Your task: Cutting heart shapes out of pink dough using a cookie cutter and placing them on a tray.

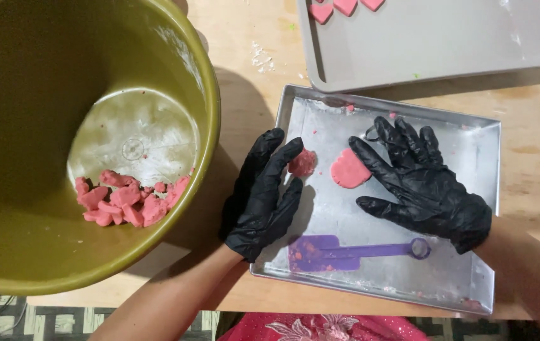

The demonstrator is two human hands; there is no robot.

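Both my hands wear black gloves over a shiny metal tray (472, 189). My left hand (262, 196) rests at the tray's left rim, its fingertips touching a small rough lump of pink dough (303, 163). My right hand (423, 183) lies flat and open in the tray, fingers spread, with its index finger against a flattened pink dough piece (348, 169). A purple plastic scraper (346, 251) lies in the tray below both hands.
A large olive-green bowl (42, 240) at the left holds several broken pink dough pieces (128, 199). A grey tray (434, 44) at the back carries three pink heart shapes (344, 7). Everything stands on a wooden table (535, 120) dusted with flour.
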